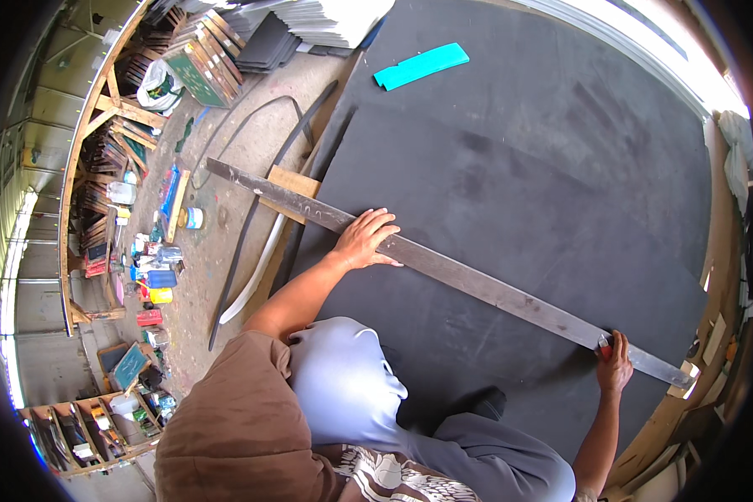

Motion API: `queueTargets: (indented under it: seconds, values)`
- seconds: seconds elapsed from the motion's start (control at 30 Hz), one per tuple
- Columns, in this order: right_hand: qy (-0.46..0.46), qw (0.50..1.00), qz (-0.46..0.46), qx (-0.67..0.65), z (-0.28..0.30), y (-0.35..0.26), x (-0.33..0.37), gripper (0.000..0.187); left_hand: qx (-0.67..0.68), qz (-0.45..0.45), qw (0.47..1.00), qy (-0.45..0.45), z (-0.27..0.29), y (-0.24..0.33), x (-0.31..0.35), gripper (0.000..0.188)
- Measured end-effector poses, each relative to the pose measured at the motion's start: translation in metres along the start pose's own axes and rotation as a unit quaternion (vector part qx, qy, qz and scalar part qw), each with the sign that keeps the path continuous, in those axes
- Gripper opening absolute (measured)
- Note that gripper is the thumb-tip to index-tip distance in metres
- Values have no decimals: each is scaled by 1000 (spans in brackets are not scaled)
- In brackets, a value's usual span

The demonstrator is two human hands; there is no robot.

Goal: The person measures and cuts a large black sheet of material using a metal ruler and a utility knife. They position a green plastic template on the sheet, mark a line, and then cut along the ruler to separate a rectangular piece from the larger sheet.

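Straightedge [494,292] lies slantwise across the black sheet [510,192]; likely stiff, fairly heavy and slick, best pressed at well-spaced points. Left hand [366,240] rests spread on it; right hand [615,366] pinches a red tool [604,345]. Tub [194,218] and blue container [161,279] stand leftward, contents unclear.

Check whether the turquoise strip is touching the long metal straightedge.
Apart. The head view shows bare black sheeting between the turquoise strip and the long metal straightedge.
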State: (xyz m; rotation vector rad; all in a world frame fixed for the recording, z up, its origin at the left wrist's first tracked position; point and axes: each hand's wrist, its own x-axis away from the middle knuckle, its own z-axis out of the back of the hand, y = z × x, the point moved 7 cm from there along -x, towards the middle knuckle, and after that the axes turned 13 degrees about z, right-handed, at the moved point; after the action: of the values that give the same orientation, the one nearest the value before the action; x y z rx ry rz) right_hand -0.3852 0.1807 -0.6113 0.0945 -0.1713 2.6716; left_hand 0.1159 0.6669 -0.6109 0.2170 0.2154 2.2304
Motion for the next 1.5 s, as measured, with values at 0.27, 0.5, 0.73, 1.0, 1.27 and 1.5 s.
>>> queueTargets:
  seconds: [0.27,0.5,0.73,1.0,1.27,1.5]
  values:
    - [-37,993,-89,-70,33,-27,-21,57,58,11,998,5,0,-2,-7,82]
    - [-23,995,-83,-52,17,-1,1,66,43,15,999,19,-15,-7,1,78]
    - [-16,995,-76,-68,7,-12,2,66,58,26,998,3,-17,-20,-1,78]
    - [-12,995,-74,-61,6,-13,6,69,54,17,998,8,-22,-26,0,77]
    - [-16,994,-76,-73,5,-12,9,65,54,11,998,-10,-24,-23,5,78]
    - [-18,996,-59,-70,6,-16,10,65,54,7,998,-10,-26,-28,7,78]
